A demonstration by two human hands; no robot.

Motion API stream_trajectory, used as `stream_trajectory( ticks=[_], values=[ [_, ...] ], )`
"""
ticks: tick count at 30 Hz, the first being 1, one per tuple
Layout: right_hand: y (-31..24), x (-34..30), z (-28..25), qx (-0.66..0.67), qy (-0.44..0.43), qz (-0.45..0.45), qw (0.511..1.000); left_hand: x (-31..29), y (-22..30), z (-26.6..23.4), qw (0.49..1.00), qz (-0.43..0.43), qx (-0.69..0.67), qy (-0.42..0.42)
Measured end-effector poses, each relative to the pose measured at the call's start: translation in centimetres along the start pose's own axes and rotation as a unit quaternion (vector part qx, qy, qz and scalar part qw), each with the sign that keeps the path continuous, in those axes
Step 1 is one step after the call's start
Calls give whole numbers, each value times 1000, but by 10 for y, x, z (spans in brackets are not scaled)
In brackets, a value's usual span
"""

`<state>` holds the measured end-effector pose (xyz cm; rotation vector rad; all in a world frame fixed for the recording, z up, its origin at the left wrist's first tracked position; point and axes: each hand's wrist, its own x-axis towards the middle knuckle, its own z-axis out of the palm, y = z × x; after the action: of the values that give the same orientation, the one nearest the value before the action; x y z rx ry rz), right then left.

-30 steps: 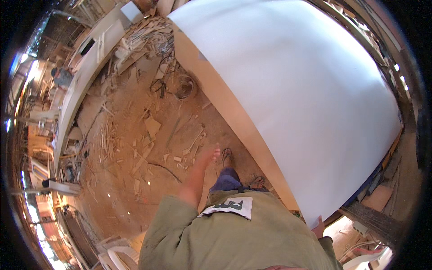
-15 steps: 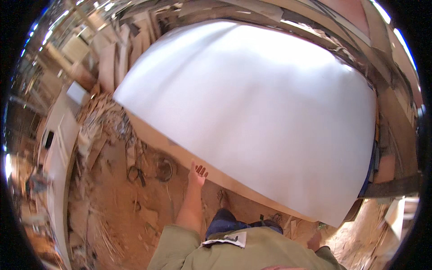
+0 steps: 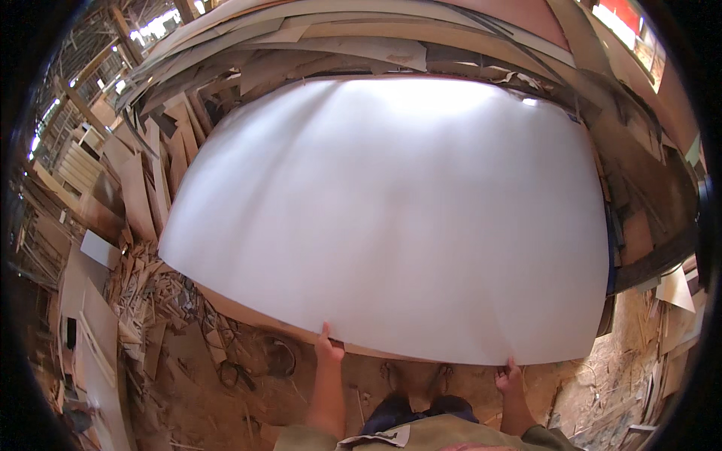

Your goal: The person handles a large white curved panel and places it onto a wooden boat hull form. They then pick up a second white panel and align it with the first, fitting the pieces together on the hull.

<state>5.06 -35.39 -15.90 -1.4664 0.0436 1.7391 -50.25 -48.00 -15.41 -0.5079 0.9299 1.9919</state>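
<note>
Head view, looking down over my 2 forearms: a large white sheet [image 3: 391, 218] fills most of the frame. Its face is smooth, matte and unmarked, brightest along the far edge and shading to a soft grey toward the near edge. The outline bulges with the lens, so the far edge arches and the near edge sags in a curve. Along the near edge a thin tan band shows beneath the white face, which I read as the raw side of a board; I cannot tell its thickness.

Both hands sit on that near edge. My left hand [image 3: 328, 348] is closed on the edge left of centre, fingers [image 3: 326, 331] lapping onto the white face. My right hand [image 3: 508, 376] grips the same edge near the right corner, fingers curled up against it. Each grip is therefore narrow and holding the sheet. The 2 hands are well apart along the edge.

The sheet lies over stacked brown boards [image 3: 647, 225], whose edges project at the right and along the far side. More leaning planks [image 3: 143, 180] stand to the left. Below the near edge lies the floor [image 3: 226, 406], sandy brown and strewn with wood offcuts [image 3: 150, 301]. A dark coiled cable [image 3: 278, 357] rests on the floor just left of my left forearm. My feet [image 3: 415, 374] show between the 2 arms, and an olive shirt [image 3: 444, 440] fills the bottom edge.
</note>
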Motion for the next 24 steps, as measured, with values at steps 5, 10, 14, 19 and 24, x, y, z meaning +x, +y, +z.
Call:
stream_trajectory(
  ticks=[5, 10, 14, 19, 24],
  values=[
    [7, -9, -33, 35, 41, 10, 999, -44, -9, -37, 986, 70, 150, -1],
    [6, -37, -53, 58, 92, 44, 993, -105, -31, -77, 916, 155, 350, -117],
    [0, -49, -79, 21, -35, 72, 997, -120, -37, -109, 994, -43, 105, 0],
    [-4, -49, -90, 64, -47, 148, 986, -121, -43, -138, 988, -122, 7, 90],
    [-39, -84, -15, 120, 163, 288, 936, -120, -44, -141, 986, -157, -26, 46]
  ],
)
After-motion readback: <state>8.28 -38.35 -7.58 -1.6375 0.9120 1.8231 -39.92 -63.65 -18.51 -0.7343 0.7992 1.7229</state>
